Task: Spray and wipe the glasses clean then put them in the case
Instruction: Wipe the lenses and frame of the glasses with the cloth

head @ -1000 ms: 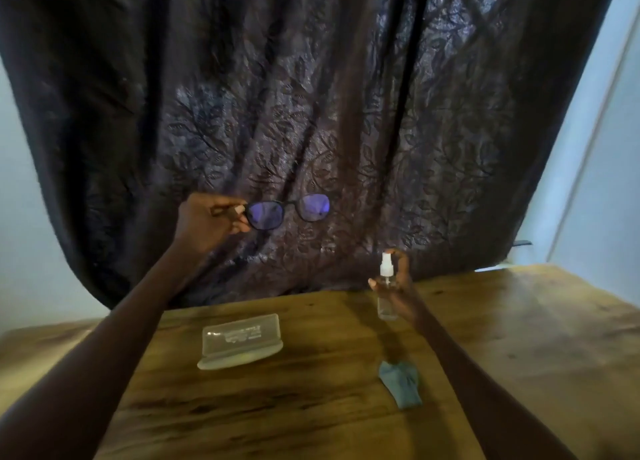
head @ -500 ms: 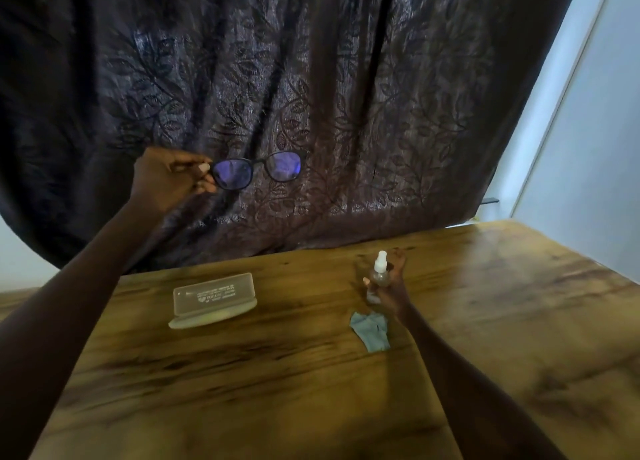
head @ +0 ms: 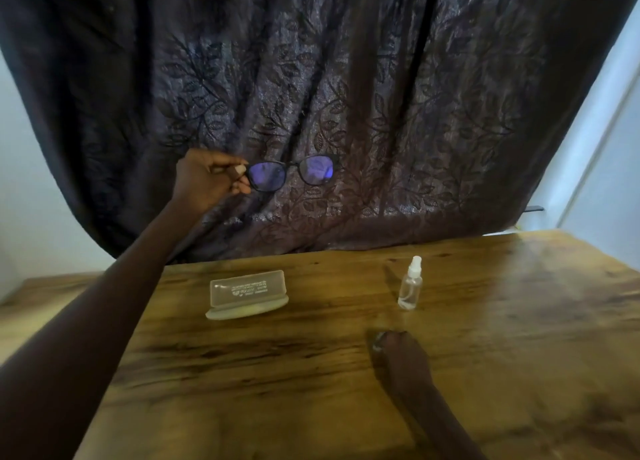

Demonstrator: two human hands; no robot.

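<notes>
My left hand [head: 207, 182] pinches one pair of dark-framed glasses [head: 292, 173], lenses tinted violet. One spray bottle [head: 409, 284], one clear case [head: 247, 293]. My right hand [head: 398, 352] is curled downward; grip indeterminable.

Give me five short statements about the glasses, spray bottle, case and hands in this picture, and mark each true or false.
1. The left hand holds the glasses up in front of the dark curtain. True.
2. The right hand is gripping the spray bottle. False: the bottle stands alone on the wooden table, and the hand is nearer the camera, apart from it.
3. The spray bottle stands upright. True.
4. The glasses lie inside the clear case. False: they are in the air, held by one end of the frame.
5. The case sits to the right of the spray bottle. False: it sits to the bottle's left.
</notes>
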